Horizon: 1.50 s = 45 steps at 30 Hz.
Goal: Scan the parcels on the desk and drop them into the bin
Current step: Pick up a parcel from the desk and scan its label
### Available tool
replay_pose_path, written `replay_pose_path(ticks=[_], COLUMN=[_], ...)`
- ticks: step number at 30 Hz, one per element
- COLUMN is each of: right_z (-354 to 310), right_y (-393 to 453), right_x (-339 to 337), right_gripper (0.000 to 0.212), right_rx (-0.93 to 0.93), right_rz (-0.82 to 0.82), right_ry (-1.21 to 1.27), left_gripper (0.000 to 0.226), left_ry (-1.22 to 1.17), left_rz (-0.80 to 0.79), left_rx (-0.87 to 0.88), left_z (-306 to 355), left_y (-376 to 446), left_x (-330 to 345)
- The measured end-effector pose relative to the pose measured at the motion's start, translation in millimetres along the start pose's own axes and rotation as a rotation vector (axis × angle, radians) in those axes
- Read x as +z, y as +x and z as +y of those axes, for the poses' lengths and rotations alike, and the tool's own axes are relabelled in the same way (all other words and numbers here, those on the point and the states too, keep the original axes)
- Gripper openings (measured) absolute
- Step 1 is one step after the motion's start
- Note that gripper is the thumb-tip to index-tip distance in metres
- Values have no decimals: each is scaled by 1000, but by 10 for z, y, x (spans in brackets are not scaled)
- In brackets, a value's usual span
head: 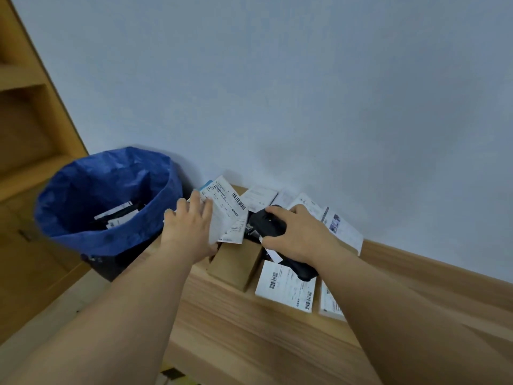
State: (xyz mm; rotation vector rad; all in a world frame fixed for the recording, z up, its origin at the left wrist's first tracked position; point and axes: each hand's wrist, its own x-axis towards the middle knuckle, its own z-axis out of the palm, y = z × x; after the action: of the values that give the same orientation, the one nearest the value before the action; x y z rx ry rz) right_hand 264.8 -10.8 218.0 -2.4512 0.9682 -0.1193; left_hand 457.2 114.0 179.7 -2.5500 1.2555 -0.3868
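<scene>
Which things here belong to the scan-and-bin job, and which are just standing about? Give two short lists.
Part of the job:
left hand, holding a parcel
right hand, gripping the scanner
bin with its blue liner
white parcels and a brown box on the desk

Just there:
wooden shelves
wall

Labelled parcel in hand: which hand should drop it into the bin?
Left. The left hand already grips the labelled parcel beside the blue bin; the right hand holds the black scanner.
</scene>
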Motion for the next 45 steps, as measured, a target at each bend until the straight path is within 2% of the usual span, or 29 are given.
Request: replay_pose_path(ticks=[7, 23, 28, 33, 38, 41, 45], right_z=[43, 16, -155, -596, -1501, -2099, -2798], right_y=[-190, -352, -229, 25, 323, 444, 590], right_x=[-105, -470, -353, 24, 571, 990, 1499], right_gripper=[71, 66, 68, 70, 69, 70, 72], right_rx=[-79, -72, -44, -51, -55, -111, -164], right_rz=[-79, -120, -46, 85, 299, 293, 252], right_ry=[-65, -187, -65, 131, 393, 492, 496], left_gripper=[111, 112, 110, 108, 102, 101, 100], left_ry=[34, 64, -116, -371, -498, -555, -590], left_rz=[-13, -43, -39, -26, 19, 42, 52], left_rx=[3, -15, -168, -392, -581, -697, -823], left_z=[72, 10, -119, -408, -1078, -1634, -2450], left_y=[-222, -255, -239, -258, -375, -520, -829], left_x=[-167, -202, -177, -229, -121, 61, 388])
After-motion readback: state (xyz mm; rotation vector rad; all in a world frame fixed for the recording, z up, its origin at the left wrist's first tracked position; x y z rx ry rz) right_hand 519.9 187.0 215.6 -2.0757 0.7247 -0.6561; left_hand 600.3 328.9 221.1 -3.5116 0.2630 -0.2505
